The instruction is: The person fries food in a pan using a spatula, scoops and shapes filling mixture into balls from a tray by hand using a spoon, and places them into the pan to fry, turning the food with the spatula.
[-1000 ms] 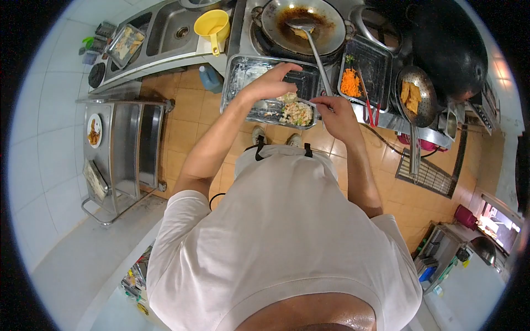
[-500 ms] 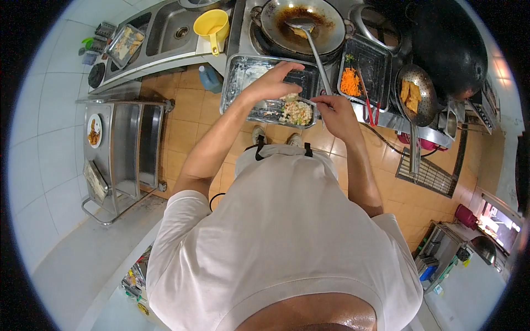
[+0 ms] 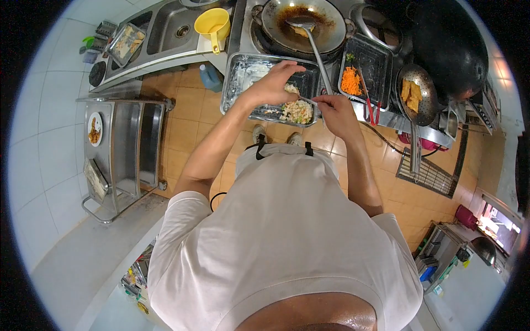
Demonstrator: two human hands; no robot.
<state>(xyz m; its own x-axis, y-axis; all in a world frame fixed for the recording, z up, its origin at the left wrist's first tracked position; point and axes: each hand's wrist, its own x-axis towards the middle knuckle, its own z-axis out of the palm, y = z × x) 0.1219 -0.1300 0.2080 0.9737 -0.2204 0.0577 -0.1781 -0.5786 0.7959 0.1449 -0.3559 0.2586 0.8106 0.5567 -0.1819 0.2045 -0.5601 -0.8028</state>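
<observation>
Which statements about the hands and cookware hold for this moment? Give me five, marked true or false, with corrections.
1. The right hand holds a slim utensil. True.

2. The left hand grips the wok. False: the left hand is over the metal tray, away from the wok.

3. The brown pieces rest in the perforated skimmer. True.

4. The shredded orange food lies in the wok. False: the shredded orange food is in the dark tray to the wok's right.

5. The pale mixture lies in the metal tray, near both hands. True.
</observation>
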